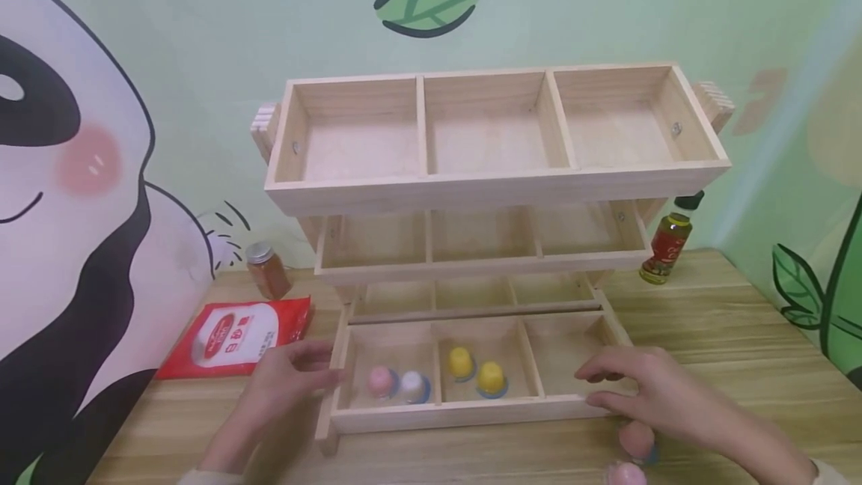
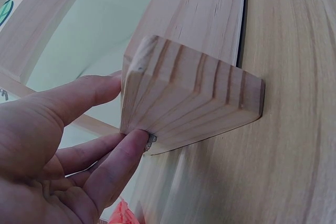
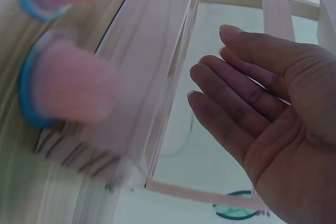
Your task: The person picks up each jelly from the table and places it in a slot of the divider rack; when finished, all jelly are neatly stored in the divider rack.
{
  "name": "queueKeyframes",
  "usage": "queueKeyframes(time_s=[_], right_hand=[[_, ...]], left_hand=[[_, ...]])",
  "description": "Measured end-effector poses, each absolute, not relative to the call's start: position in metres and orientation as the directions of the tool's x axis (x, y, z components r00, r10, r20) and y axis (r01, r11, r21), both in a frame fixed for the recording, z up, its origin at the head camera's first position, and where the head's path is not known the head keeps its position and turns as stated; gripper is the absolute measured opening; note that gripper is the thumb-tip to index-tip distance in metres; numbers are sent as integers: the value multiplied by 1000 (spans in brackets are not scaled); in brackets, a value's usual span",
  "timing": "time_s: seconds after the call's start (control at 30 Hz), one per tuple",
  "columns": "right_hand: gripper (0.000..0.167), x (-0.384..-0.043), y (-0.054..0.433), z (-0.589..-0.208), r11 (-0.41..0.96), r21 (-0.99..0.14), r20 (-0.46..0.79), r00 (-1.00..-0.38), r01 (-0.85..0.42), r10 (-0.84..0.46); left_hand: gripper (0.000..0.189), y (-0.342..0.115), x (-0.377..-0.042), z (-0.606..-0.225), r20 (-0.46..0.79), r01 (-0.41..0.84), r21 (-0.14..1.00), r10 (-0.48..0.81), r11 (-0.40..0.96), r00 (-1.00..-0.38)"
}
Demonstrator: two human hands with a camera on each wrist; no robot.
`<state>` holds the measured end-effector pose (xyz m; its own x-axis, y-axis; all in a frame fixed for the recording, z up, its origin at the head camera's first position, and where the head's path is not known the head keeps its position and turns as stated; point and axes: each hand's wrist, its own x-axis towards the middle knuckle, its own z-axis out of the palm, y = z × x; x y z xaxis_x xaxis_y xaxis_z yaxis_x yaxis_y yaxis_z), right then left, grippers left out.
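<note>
On the table [image 1: 727,320] there's this tiered wooden rack [image 1: 498,191], stiff and probably top-heavy, so I'd grab the solid ends of its bottom tray [image 1: 471,416] rather than the upper tiers. Left hand [image 1: 286,380] looks like it's pinching that tray's left end, thumb against fingertips; right hand [image 1: 667,391] is by the right end, fingers straight, palm holding nothing. Little jelly-looking cups, two yellow [image 1: 461,362], one pink [image 1: 381,380], one white [image 1: 413,386], sit in the tray: light, squishy, probably slippery, so pinch the rims.
</note>
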<state>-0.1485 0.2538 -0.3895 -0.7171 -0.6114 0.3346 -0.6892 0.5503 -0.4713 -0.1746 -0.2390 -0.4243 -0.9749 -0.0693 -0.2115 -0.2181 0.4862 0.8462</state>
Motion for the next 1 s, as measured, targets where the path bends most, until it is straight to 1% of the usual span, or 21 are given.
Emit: queueKeyframes(time_s=[0.23,0.33,0.47,0.57,0.6,0.7,0.83,1.0], right_hand=[[28,-144,274,-395,533,-447,354,-689,-718,-632],[26,-142,281,-397,536,-480,307,-705,-695,-639],[22,-138,289,-398,575,-527,210,-752,-626,-625],[22,-136,294,-399,583,-529,198,-757,-617,-622],[23,-135,295,-399,583,-526,198,-756,-619,-624],[25,-133,299,-403,553,-504,246,-724,-664,-645],[26,-131,303,-410,517,-493,278,-690,-700,-669],[23,-127,307,-414,550,-527,178,-717,-648,-674]], left_hand=[[66,-239,-174,-424,-210,-219,845,-74,487,-975],[65,-239,-174,-424,-204,-212,846,-70,489,-976],[65,-239,-174,-424,-201,-208,848,-66,488,-977],[65,-239,-174,-424,-205,-212,849,-68,484,-976],[65,-239,-174,-424,-205,-212,851,-68,481,-976],[66,-239,-174,-424,-205,-212,851,-67,480,-976],[67,-239,-174,-424,-209,-216,849,-67,482,-976],[67,-238,-174,-424,-216,-223,843,-71,490,-974]])
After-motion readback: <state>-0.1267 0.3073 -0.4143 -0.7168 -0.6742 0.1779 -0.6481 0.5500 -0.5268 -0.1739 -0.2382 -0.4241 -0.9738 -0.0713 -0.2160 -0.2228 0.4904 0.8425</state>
